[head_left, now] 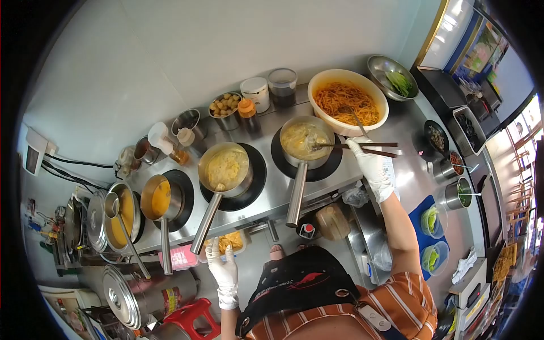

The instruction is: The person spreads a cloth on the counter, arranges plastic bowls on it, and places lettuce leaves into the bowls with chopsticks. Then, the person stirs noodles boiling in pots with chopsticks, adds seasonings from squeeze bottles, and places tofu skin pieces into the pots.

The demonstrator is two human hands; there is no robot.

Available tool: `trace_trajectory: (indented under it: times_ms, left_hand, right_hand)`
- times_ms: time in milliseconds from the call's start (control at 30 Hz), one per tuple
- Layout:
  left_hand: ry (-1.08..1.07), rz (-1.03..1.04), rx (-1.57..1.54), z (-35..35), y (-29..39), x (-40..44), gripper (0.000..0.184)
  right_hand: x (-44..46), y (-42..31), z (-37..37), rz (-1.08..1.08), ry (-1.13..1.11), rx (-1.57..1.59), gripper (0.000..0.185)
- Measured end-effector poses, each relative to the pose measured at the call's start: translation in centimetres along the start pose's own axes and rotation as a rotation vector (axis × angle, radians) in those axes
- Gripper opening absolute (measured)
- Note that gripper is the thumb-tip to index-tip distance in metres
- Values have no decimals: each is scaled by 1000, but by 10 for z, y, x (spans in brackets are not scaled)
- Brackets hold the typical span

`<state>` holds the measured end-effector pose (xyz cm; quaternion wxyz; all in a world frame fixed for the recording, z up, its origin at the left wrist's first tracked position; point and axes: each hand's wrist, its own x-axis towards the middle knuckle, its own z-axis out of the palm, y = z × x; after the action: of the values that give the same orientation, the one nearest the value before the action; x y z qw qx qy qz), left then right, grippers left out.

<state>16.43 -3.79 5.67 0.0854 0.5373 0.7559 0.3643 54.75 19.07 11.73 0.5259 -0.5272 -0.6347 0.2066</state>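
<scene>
My right hand (371, 171), in a white glove, is closed around dark chopsticks (387, 145). Their tips dip into noodles in cloudy broth in a saucepan (297, 214) on the right burner. Lower down, my gloved left hand (222, 276) has its fingers stretched out and apart. It is beside a container of yellow-orange food (231, 240) below the counter edge; whether the fingertips touch it I cannot tell. A second saucepan (207, 222) with noodles in broth sits on the middle burner. Further left, another saucepan (165, 247) holds orange liquid.
A large bowl of reddish shredded food (384, 120) stands behind the right burner, near a metal bowl with greens (378, 67). Bottles and jars line the wall. A ladle (130, 247) rests in a pot at left. Cups of greens (433, 222) stand at right; a red stool (195, 316) is below.
</scene>
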Motion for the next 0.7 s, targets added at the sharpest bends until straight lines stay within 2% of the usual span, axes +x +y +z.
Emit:
trace_trajectory:
  times_ms: [100, 167, 233, 333, 533, 700]
  left_hand:
    - [17, -12, -35, 0, -1, 0, 38]
    - [9, -21, -28, 0, -1, -1, 39]
    - [5, -31, -21, -1, 0, -3, 39]
    - [2, -40, -3, -3, -1, -4, 39]
    - [23, -58, -51, -2, -11, -10, 39]
    - [40, -46, -34, -5, -13, -11, 39]
  right_hand:
    - [5, -9, -2, 20, 51, 19, 11]
    - [6, -14, -2, -42, 12, -268, 10]
    - [7, 40, 14, -66, -4, -148, 13]
    - [9, 48, 16, -77, -28, -150, 15]
    - [10, 35, 9, -51, -26, -177, 9]
    - [7, -7, -2, -93, -5, -141, 8]
